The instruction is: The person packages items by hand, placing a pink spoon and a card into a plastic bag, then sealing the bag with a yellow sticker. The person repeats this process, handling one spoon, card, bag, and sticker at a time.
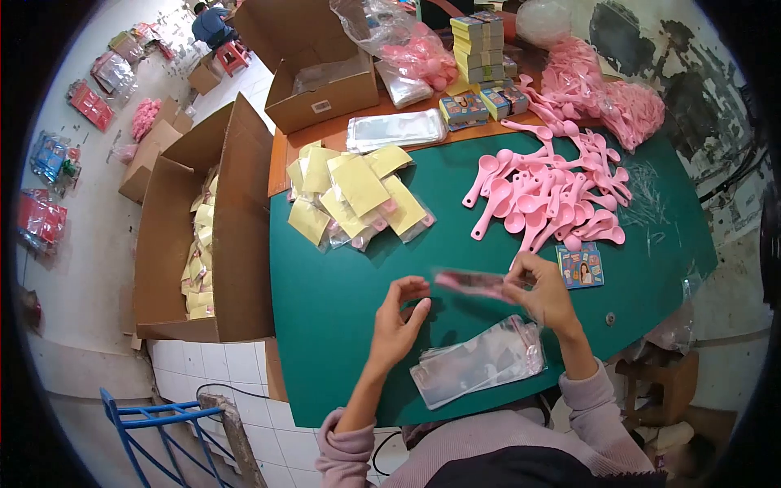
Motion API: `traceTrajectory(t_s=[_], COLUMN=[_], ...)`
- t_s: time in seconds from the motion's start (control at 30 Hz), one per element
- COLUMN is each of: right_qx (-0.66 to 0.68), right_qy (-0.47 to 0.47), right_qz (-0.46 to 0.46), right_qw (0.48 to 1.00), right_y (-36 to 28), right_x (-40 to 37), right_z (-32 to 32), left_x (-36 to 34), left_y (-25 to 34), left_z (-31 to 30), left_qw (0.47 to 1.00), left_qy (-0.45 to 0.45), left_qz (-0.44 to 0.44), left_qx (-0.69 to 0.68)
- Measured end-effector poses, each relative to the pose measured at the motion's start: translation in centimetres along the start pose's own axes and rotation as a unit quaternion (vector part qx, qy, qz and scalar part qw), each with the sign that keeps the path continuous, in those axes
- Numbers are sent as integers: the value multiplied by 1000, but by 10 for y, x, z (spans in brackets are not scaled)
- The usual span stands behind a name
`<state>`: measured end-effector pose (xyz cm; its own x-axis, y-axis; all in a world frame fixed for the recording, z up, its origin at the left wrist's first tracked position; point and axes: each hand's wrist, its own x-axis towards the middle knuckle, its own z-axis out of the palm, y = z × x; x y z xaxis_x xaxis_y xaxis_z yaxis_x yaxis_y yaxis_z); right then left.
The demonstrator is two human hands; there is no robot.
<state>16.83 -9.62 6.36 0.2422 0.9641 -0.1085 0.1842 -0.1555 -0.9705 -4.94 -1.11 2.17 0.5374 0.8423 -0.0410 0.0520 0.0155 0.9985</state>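
My right hand [538, 294] pinches one end of a clear plastic packet [472, 283] with something pink inside, blurred by motion. To its left my left hand [397, 321] is raised with fingers curved and thumb apart, holding nothing. Below both hands lies a small stack of clear plastic bags [480, 362] on the green table [342, 317]. A pile of pink measuring spoons [545, 195] spreads beyond my right hand. Beside that hand lies a small printed card stack [580, 265]. Filled packets with pale yellow cards [358, 191] are heaped at the back left.
A tall cardboard box [244, 203] of yellow-card packets stands against the table's left side. At the back are another open box [321, 81], flat clear bags [396, 130], bundled cards [478, 49] and bagged pink spoons [630, 110]. A person [213, 24] sits far off.
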Motion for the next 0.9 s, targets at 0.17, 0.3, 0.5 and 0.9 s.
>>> traceTrajectory(t_s=[0.17, 0.3, 0.5, 0.9], right_qx=[-221, -307, -308, -394], right_qy=[32, -59, -76, -21], right_qz=[-198, -245, -244, -301], right_qw=[954, 918, 917, 868], right_y=[-8, 3, 3, 3], right_x=[4, -6, -10, -15], right_z=[29, 39, 56, 69], left_x=[-14, -13, -14, -11], left_y=[2, 1, 9, -1], left_z=[13, 11, 2, 13], left_qw=[961, 959, 952, 965], left_qy=[-138, -133, -147, -103], left_qz=[-122, -158, -205, -165], left_qx=[-208, -194, -174, -177])
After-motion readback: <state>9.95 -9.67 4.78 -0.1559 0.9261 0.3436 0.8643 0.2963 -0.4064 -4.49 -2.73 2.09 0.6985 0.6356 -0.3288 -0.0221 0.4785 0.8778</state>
